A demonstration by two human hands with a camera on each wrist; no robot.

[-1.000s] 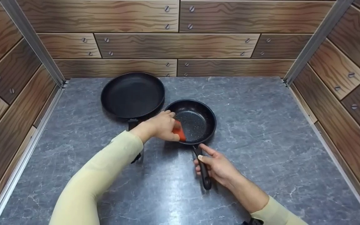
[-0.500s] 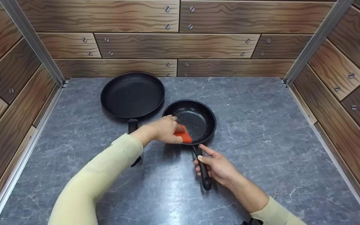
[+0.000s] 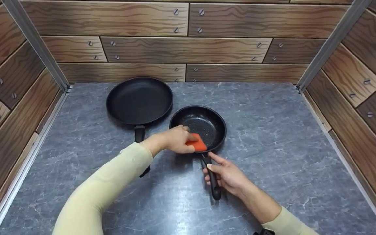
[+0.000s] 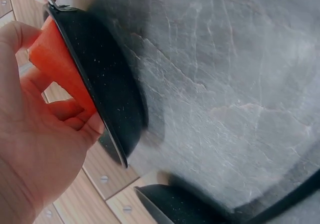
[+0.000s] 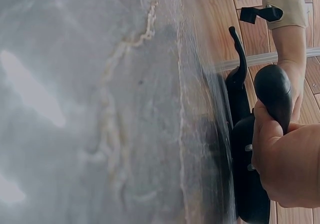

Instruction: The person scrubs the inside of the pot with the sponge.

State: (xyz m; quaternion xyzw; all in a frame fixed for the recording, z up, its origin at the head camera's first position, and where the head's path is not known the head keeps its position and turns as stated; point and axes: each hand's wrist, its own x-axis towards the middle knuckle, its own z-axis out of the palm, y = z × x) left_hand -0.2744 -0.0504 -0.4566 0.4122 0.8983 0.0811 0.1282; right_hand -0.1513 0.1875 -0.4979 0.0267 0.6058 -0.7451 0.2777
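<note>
A small black frying pan [image 3: 219,130] with a speckled inside sits on the grey surface, its handle pointing toward me. My left hand [image 3: 176,140] grips an orange sponge [image 3: 200,144] against the near inner side of that pan. In the left wrist view, the thumb and fingers bend around the sponge [image 4: 57,59] at the pan's rim. My right hand [image 3: 228,174] holds the pan's black handle [image 3: 214,187], thumb on top and index finger stretched toward the pan. From the right wrist, the handle's rounded end [image 5: 274,92] rises out of the grip.
A larger black frying pan [image 3: 139,101] stands behind and left of the small one, almost touching it. Its handle [image 3: 139,133] passes partly under my left forearm. Wood-patterned walls [image 3: 184,49] with metal corner strips enclose the grey marbled surface [image 3: 273,130] at the back and sides.
My left hand has slid the sponge to the right and toward me along the small pan's near inner side. The right hand and both pans have stayed put.
</note>
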